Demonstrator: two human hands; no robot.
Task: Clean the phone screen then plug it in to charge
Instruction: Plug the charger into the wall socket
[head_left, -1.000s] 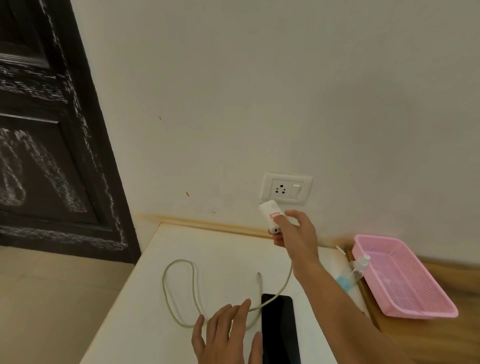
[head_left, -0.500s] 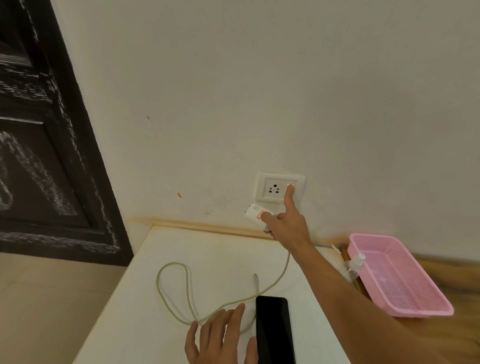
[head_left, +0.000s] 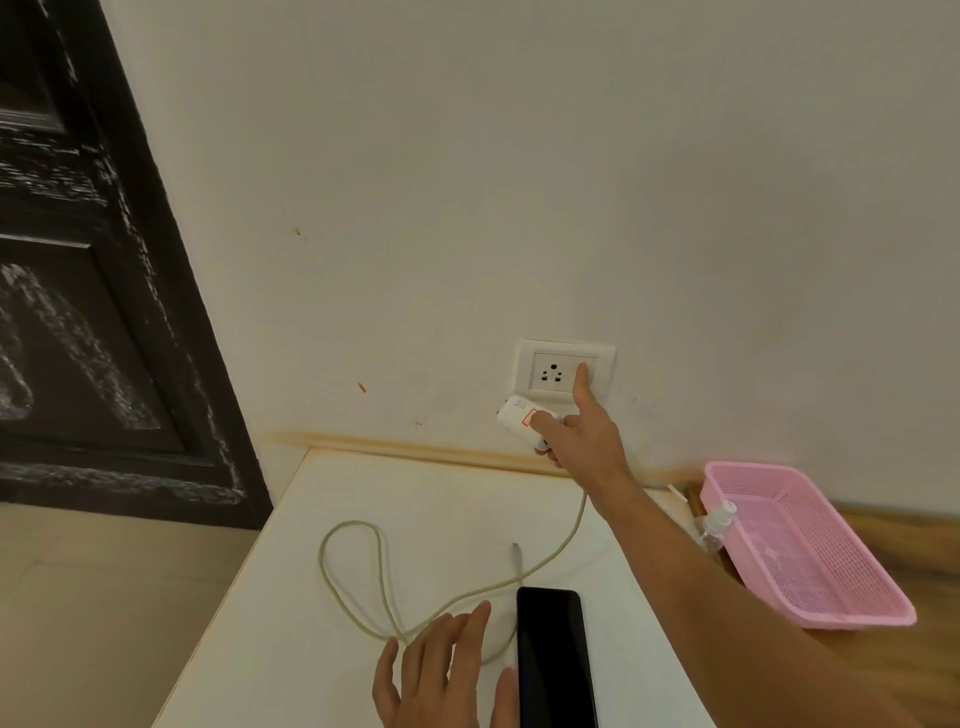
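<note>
White surface (head_left: 291, 597) against a cream wall (head_left: 519, 156); dark door (head_left: 78, 312) at 9 o'clock. Right hand (head_left: 582, 436) grips the charger (head_left: 517, 417), forefinger on the socket switch (head_left: 587, 371); left hand (head_left: 441, 670) lies spread beside the phone (head_left: 553, 660).

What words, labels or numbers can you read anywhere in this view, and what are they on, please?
Nothing can be read.
Charger in the right hand: a red-and-white sticker, too blurred to read.
Phone: dark screen, no text.
Socket, basket, bottle: no lettering visible.
</note>
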